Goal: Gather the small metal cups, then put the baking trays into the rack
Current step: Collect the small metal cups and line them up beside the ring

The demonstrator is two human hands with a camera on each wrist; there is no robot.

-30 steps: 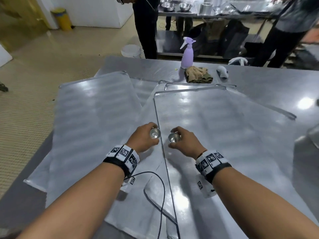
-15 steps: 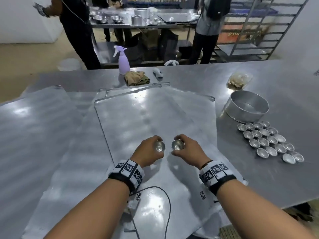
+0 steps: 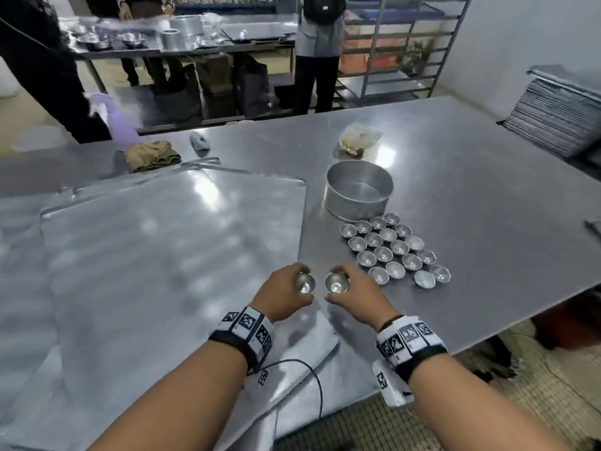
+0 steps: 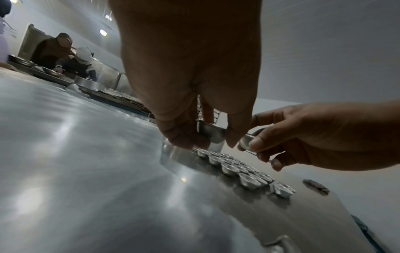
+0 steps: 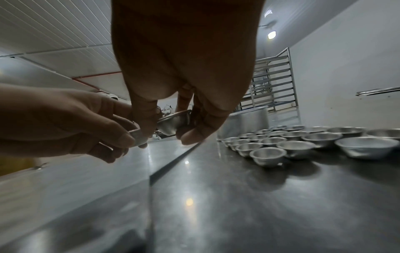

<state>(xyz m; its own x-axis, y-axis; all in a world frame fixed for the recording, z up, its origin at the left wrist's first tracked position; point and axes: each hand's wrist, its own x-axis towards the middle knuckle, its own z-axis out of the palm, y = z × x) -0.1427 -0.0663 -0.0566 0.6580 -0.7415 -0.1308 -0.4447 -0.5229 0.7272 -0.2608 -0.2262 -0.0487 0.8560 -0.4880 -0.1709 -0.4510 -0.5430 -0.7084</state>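
Note:
My left hand [image 3: 289, 292] pinches a small metal cup [image 3: 305, 284] by its rim, just above the right edge of the top baking tray [image 3: 162, 255]. My right hand [image 3: 353, 292] pinches a second small cup [image 3: 336, 284] beside it, the two cups nearly touching. The left wrist view shows the left cup [image 4: 210, 132] between finger and thumb; the right wrist view shows the right cup [image 5: 174, 124] likewise. A cluster of several cups [image 3: 390, 247] stands on the steel table [image 3: 471, 190] to the right. The rack [image 3: 403, 43] stands beyond the table.
A round metal tin [image 3: 357, 190] stands behind the cup cluster. More flat trays lie overlapped at left. A cloth [image 3: 151, 155], a lilac spray bottle [image 3: 113, 122] and a plastic bag [image 3: 357, 141] sit at the far edge. Stacked trays [image 3: 559, 118] rest at right. People stand behind.
Both hands, each holding its cup, have travelled right across the trays to the top tray's right edge, close to the cup cluster. My view has swung right.

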